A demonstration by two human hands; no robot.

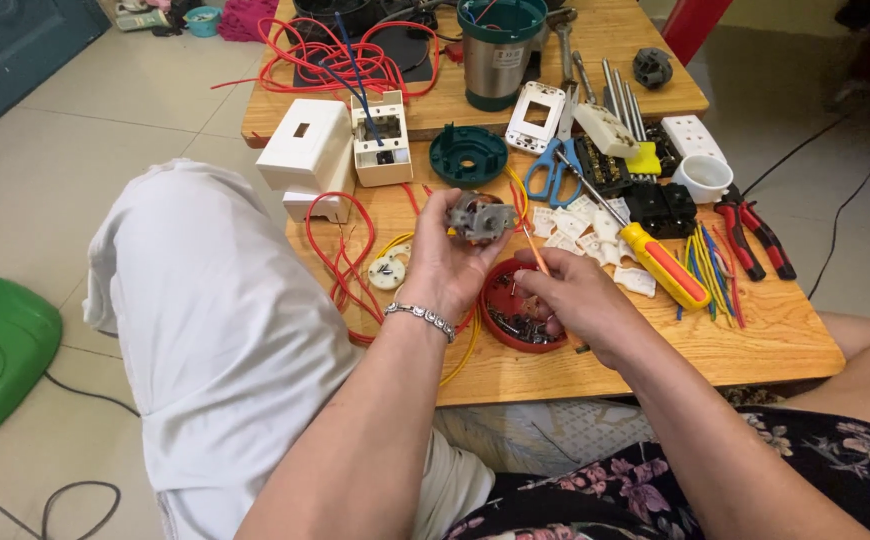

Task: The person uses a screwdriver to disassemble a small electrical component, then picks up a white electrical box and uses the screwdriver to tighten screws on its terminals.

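— Head view, left hand [445, 262]?
— We note it raised above the wooden table [755, 345], fingers curled around a small grey motor [481, 216].
— Right hand [573, 300]?
— We find it lower, fingertips pinching a thin stick over the red dish [503, 312] of screws.

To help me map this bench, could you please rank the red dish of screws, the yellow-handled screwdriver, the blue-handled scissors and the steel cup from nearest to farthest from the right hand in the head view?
1. Red dish of screws: directly under the right hand, touching.
2. Yellow-handled screwdriver: just to its right.
3. Blue-handled scissors: farther up the table.
4. Steel cup: at the far edge.
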